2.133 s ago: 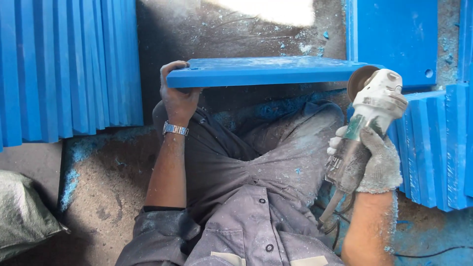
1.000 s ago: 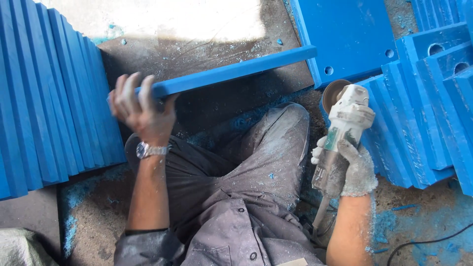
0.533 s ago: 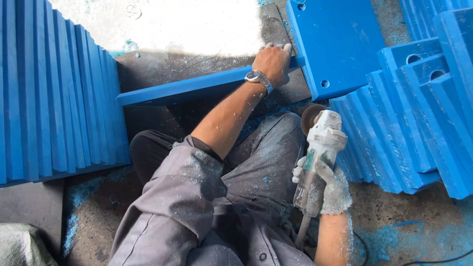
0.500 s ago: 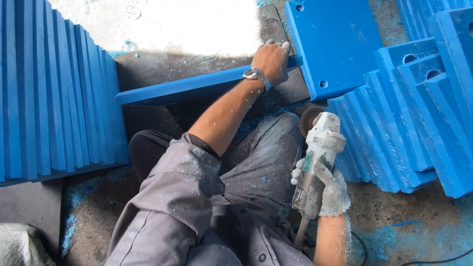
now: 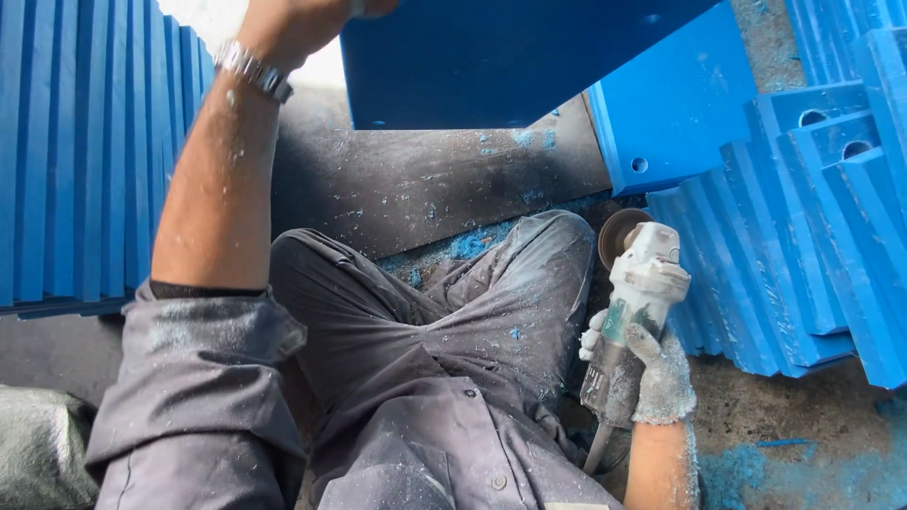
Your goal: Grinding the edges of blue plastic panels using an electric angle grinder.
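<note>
My left hand [image 5: 302,14], bare with a metal wristwatch [image 5: 250,71], is raised at the top edge and grips a large blue plastic panel [image 5: 491,57] held up flat in front of me. My right hand [image 5: 652,373], in a dusty grey glove, is shut on a white and green angle grinder [image 5: 633,312] beside my right knee, disc end pointing away from me. I sit on the floor in dusty grey trousers [image 5: 453,349].
Upright blue panels [image 5: 85,151] line the left side. More blue panels with holes [image 5: 803,208] fan out on the right. One flat blue panel [image 5: 675,113] lies ahead. Blue shavings [image 5: 472,246] litter the dark floor. A grey sack [image 5: 38,453] sits lower left.
The blue panel, earlier seen edge-on across my lap, has been lifted and turned so its broad face shows at the top. My left arm rose with it. The grinder hand stayed low.
</note>
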